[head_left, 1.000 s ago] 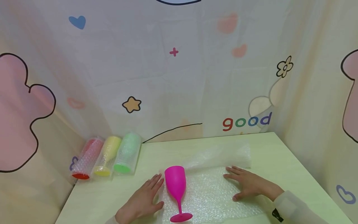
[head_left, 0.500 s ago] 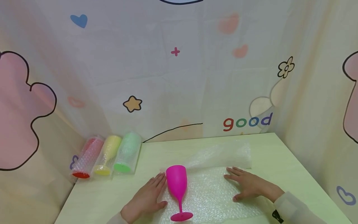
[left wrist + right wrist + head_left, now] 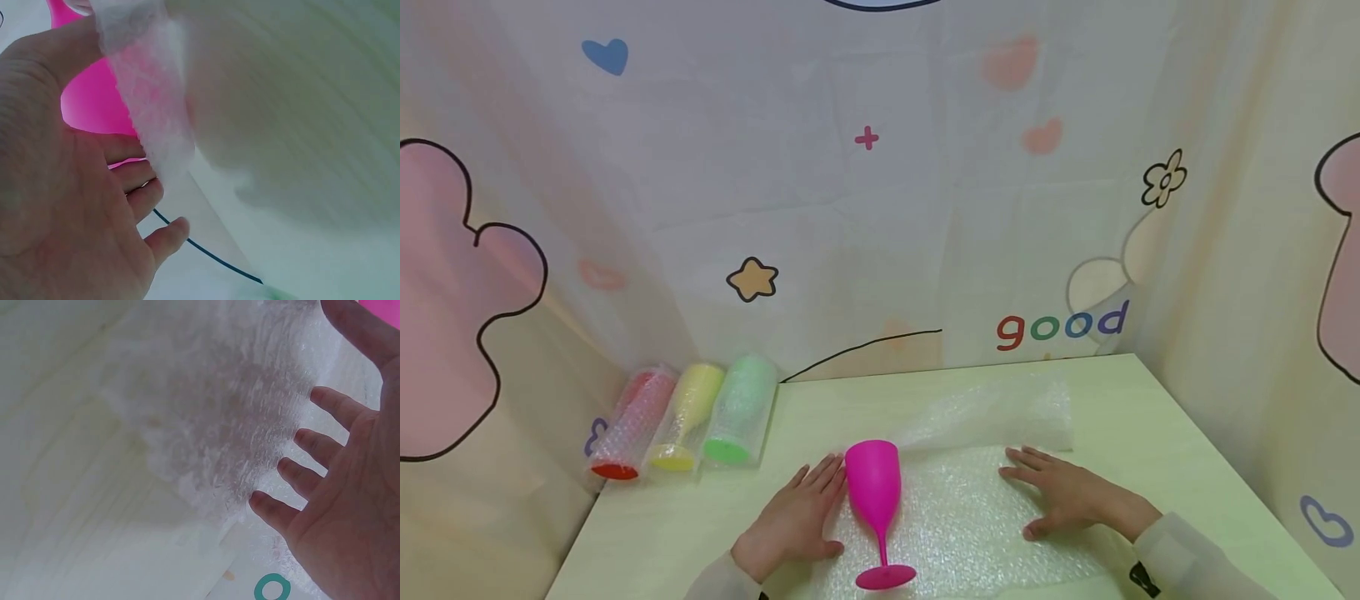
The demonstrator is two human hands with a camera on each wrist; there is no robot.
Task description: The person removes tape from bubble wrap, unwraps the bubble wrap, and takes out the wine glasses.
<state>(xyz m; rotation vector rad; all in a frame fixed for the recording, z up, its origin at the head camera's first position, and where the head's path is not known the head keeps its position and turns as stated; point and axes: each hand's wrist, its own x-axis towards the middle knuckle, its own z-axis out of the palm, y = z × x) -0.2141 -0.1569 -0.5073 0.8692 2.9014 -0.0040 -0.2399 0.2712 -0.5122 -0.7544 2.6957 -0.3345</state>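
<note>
A bright pink plastic goblet (image 3: pixel 874 482) lies on its side on a sheet of bubble wrap (image 3: pixel 958 525), its foot towards me. My left hand (image 3: pixel 797 518) is just left of the goblet, over the wrap's left edge. In the left wrist view its fingertips (image 3: pixel 150 194) meet the edge of the wrap (image 3: pixel 147 94), with the pink bowl beyond. Fingers spread, my right hand (image 3: pixel 1067 493) rests on the right part of the sheet. From the right wrist, the fingertips (image 3: pixel 259 497) touch the wrap (image 3: pixel 212 425). Neither hand grips the goblet.
At the far left of the table (image 3: pixel 1157 442) lie three bubble-wrapped goblets: red (image 3: pixel 636 421), yellow (image 3: pixel 688 412) and green (image 3: pixel 745 408). The wrap's far end (image 3: pixel 1000 412) curls up behind the pink goblet. A printed curtain (image 3: pixel 895 217) surrounds the table.
My left hand has moved slightly right and away from me, closer to the goblet's bowl. The right hand has stayed in place, and the goblet has barely shifted.
</note>
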